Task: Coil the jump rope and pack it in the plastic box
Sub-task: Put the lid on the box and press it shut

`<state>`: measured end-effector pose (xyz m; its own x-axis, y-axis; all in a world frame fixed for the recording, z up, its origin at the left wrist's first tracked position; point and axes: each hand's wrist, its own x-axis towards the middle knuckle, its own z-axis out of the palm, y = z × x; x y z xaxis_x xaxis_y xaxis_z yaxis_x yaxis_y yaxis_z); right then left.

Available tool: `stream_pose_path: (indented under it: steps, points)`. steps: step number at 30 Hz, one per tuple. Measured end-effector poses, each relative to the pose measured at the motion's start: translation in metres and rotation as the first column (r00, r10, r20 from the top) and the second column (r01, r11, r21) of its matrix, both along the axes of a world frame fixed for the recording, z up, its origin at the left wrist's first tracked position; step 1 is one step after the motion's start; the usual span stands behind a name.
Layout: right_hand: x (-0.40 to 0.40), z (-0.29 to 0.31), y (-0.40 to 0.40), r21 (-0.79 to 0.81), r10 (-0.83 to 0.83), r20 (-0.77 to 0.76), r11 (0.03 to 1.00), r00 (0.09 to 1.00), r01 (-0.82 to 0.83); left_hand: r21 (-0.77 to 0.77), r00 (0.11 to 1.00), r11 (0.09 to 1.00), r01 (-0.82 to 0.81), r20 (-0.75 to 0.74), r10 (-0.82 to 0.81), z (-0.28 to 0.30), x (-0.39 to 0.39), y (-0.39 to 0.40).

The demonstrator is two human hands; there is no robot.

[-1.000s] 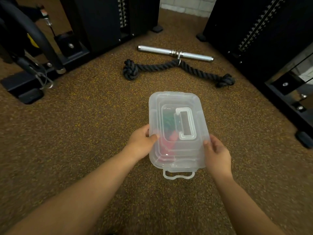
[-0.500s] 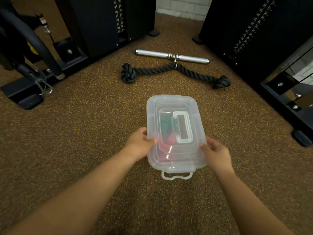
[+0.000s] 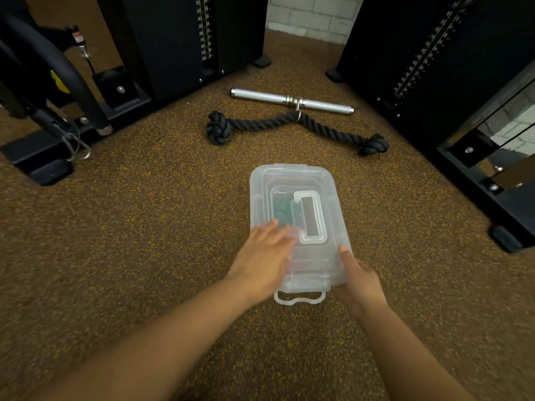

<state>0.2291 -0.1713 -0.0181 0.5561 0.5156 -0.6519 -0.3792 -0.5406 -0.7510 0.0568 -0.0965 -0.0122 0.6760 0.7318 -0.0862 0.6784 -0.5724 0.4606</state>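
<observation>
Plastic box [image 3: 295,180] sits lidded mid-floor [image 3: 144,227], green coil dimly inside. Left hand [image 3: 265,260] flat, fingers straight, pressing lid; right hand [image 3: 357,280] curled round near right corner. Light, stiff, slick; hold by edges.

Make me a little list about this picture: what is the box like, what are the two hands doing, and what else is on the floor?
box: clear plastic box, lid on, resting on the speckled floor
inside: something green and pinkish, blurred through the lid
left hand: flat on the lid, fingers straight, blurred
right hand: holding the box's near right corner
latch: near-end clip sticking out
beyond the box: black knotted rope and metal bar
</observation>
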Motion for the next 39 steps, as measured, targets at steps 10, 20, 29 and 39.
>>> stream_pose_path:
  steps: [10, 20, 29, 39]
  points:
    - [-0.020, -0.010, -0.016, 0.016, 0.013, -0.144, 1.000, 0.990, -0.011, 0.010, 0.947, 0.985, 0.172, -0.276, -0.163, -0.017, 0.002, -0.016]
    - [-0.022, -0.010, -0.016, 0.035, 0.002, -0.159, 0.999, 0.987, 0.004, 0.009, 0.954, 0.985, 0.173, -0.249, -0.166, -0.015, -0.004, -0.012]
    - [-0.012, -0.007, -0.013, -0.013, 0.067, -0.220, 0.997, 0.973, -0.072, -0.049, 0.965, 0.986, 0.162, -0.203, -0.169, -0.010, -0.005, -0.011]
    - [0.000, -0.004, -0.009, -0.090, 0.191, -0.194, 0.973, 0.962, -0.211, -0.101, 0.967, 0.977, 0.189, -0.157, -0.203, -0.014, -0.007, -0.004]
